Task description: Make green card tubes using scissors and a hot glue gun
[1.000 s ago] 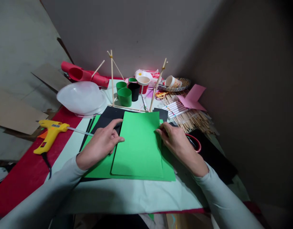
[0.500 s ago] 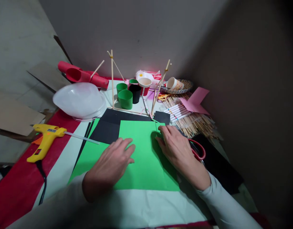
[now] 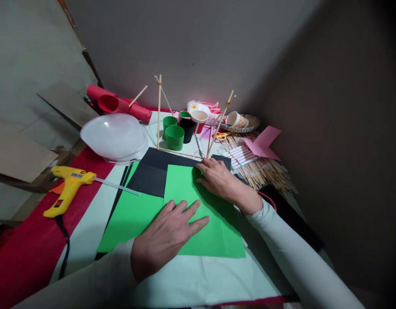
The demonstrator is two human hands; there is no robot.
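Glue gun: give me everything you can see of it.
The glue gun has a yellow, plastic-looking body, an orange trigger, a label on its side and a dark red patch on the handle. It lies on its side on the red cover, nozzle end pointing left, handle towards the wearer. A black cord leaves the handle's base. A translucent glue stick protrudes from the rear, reaching over the paper sheets. Neither hand touches it. Whether it is hot, I can't tell.

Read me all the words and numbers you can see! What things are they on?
There are no words or numbers clear enough to read.
Yellow glue gun: a small label, too blurred to read.
Red-and-white packet: some printing, too small and blurred to read.
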